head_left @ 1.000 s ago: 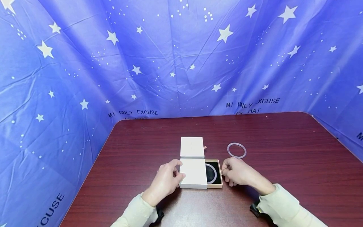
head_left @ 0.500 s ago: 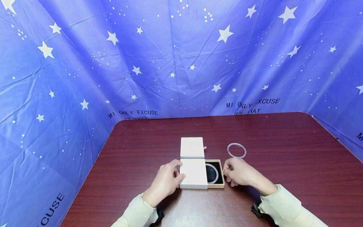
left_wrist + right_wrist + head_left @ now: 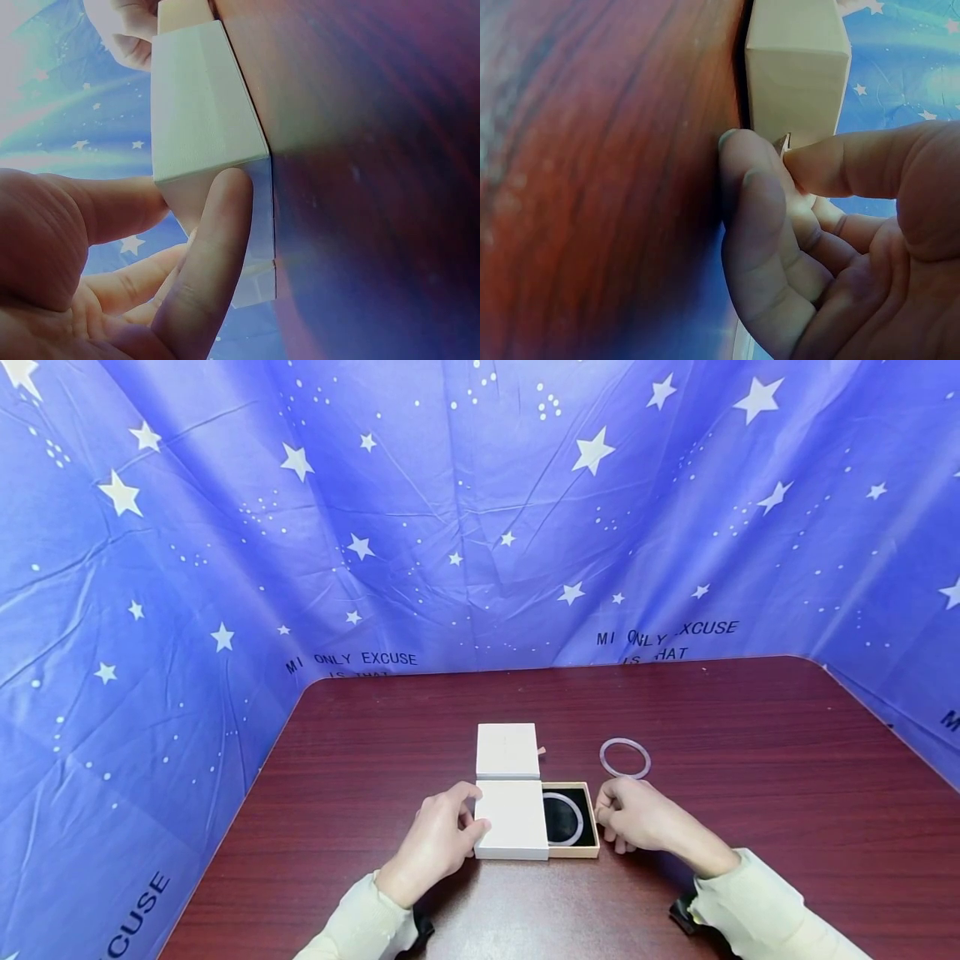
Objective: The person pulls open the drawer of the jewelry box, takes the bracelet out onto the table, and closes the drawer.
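Note:
A white box sleeve lies on the table, and its drawer is partly slid out to the right. A pale lilac bangle rests in the drawer's black lining, its left side hidden under the sleeve. My left hand grips the sleeve's left end, thumb at the top edge and fingers on the end face. At the drawer's right end, my right hand pinches a small ribbon pull tab between thumb and curled fingers. Just beyond that hand lies a second lilac bangle.
Directly behind the sleeve sits another white box, closed, a pinkish tab showing on its right side. The dark red wooden table runs back to a blue star-printed curtain.
The drawer has slid a little farther right out of the sleeve along with my right hand, showing more of the bangle inside. My left hand keeps its place on the sleeve.

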